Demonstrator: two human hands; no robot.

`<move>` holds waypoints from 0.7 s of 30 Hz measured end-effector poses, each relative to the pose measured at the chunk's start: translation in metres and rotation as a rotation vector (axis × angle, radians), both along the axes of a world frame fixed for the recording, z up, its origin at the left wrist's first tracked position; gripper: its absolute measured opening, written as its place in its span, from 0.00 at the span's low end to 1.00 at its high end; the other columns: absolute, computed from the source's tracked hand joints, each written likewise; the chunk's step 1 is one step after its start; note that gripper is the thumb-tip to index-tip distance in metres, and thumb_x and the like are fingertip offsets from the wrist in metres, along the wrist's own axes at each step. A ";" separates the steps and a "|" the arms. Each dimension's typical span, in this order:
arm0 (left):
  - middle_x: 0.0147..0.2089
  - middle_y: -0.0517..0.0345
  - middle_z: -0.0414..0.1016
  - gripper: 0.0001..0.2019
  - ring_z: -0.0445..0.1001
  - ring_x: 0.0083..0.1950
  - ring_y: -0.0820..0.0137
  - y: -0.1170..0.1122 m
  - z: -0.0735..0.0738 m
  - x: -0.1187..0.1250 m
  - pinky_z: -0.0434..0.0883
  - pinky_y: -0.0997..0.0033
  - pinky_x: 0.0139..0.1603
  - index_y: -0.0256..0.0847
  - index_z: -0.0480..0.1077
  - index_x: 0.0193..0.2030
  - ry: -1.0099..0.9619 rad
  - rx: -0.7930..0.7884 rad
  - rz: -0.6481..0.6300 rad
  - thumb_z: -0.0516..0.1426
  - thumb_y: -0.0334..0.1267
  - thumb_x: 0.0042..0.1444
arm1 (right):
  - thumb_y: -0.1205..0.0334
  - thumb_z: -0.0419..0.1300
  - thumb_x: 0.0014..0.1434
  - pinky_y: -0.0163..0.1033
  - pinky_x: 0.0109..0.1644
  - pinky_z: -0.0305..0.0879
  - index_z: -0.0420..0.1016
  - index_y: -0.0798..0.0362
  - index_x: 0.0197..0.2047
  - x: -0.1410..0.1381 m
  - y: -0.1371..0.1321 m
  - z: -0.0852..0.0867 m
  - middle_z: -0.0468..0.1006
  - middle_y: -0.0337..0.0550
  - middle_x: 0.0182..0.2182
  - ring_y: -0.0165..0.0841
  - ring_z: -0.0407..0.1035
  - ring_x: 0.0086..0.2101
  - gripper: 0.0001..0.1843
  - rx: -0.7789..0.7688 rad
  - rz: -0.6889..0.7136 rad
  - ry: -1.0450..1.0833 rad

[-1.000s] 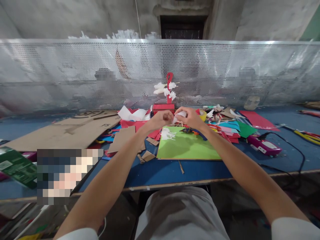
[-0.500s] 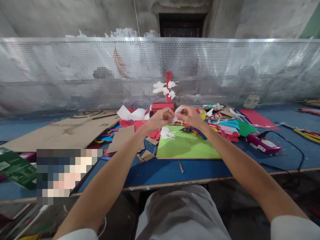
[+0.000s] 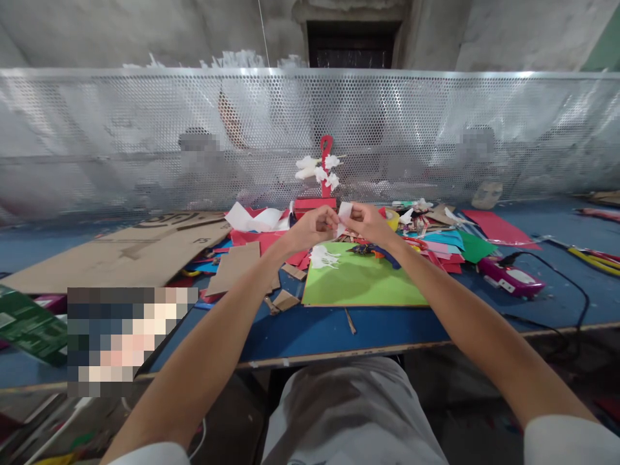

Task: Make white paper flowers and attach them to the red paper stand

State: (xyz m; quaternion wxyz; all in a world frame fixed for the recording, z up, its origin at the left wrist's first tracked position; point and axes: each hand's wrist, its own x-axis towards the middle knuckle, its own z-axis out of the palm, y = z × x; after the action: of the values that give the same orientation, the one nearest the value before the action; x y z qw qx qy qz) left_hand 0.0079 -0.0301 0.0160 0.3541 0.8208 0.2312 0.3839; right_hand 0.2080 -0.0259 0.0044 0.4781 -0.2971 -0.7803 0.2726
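Note:
Between my two hands is a small strip of white paper [image 3: 345,210], raised above the far part of the light green sheet [image 3: 363,284]. My left hand [image 3: 314,227] pinches its lower end with bent fingers. From the other side my right hand [image 3: 369,223] grips the strip, closed at thumb and fingers. Below the hands, a white fringed paper piece [image 3: 323,257] lies on the green sheet. A dark blue tool with an orange part [image 3: 378,254], partly hidden by my right forearm, lies there too. Behind the hands stands a red stem with white paper blossoms [image 3: 325,171].
A perforated metal screen [image 3: 145,142] closes off the back. Cardboard [image 3: 121,248] lies left, coloured paper scraps [image 3: 445,240] to the right. Further right are a purple device [image 3: 513,279] with a black cable and yellow-handled pliers [image 3: 593,260]. A blurred-out patch [image 3: 130,342] covers something front left.
The white paper strip has turned more upright between my fingers and shows more of its flat face. Both hands stay in nearly the same place.

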 end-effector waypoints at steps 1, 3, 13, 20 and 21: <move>0.36 0.57 0.70 0.12 0.71 0.36 0.76 0.000 0.000 0.000 0.70 0.73 0.40 0.36 0.66 0.39 0.000 0.009 -0.008 0.63 0.31 0.48 | 0.50 0.61 0.58 0.36 0.32 0.66 0.72 0.52 0.37 0.000 0.000 0.000 0.77 0.43 0.31 0.33 0.70 0.31 0.13 -0.007 0.001 -0.002; 0.37 0.57 0.71 0.12 0.71 0.36 0.76 -0.001 0.000 0.000 0.70 0.72 0.40 0.36 0.68 0.40 0.006 0.021 -0.020 0.63 0.32 0.50 | 0.50 0.61 0.57 0.35 0.30 0.65 0.71 0.52 0.37 0.000 -0.002 0.000 0.77 0.42 0.30 0.32 0.69 0.30 0.13 -0.016 -0.004 -0.014; 0.30 0.58 0.72 0.06 0.70 0.31 0.75 -0.003 0.000 0.002 0.68 0.72 0.36 0.35 0.73 0.37 0.093 0.057 0.066 0.60 0.34 0.54 | 0.59 0.61 0.55 0.34 0.31 0.65 0.70 0.53 0.43 0.002 0.005 -0.004 0.75 0.40 0.31 0.31 0.69 0.30 0.13 0.009 -0.037 -0.116; 0.36 0.55 0.75 0.05 0.72 0.38 0.72 0.004 -0.001 0.000 0.69 0.70 0.42 0.35 0.72 0.37 0.050 0.105 0.145 0.60 0.33 0.53 | 0.62 0.61 0.55 0.42 0.48 0.69 0.68 0.53 0.48 0.000 0.013 -0.007 0.75 0.47 0.45 0.34 0.71 0.43 0.17 0.071 -0.054 -0.069; 0.36 0.55 0.75 0.05 0.72 0.37 0.72 0.005 -0.001 0.000 0.69 0.70 0.42 0.35 0.71 0.37 0.036 0.094 0.151 0.60 0.33 0.53 | 0.62 0.61 0.56 0.42 0.49 0.69 0.69 0.52 0.48 0.000 0.013 -0.007 0.76 0.47 0.45 0.35 0.71 0.44 0.16 0.066 -0.041 -0.060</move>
State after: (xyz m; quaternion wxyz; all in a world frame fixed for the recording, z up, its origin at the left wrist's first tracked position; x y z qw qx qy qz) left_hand 0.0080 -0.0255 0.0150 0.2813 0.8236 0.2804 0.4050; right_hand 0.2084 -0.0127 -0.0026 0.4694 -0.3053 -0.7966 0.2278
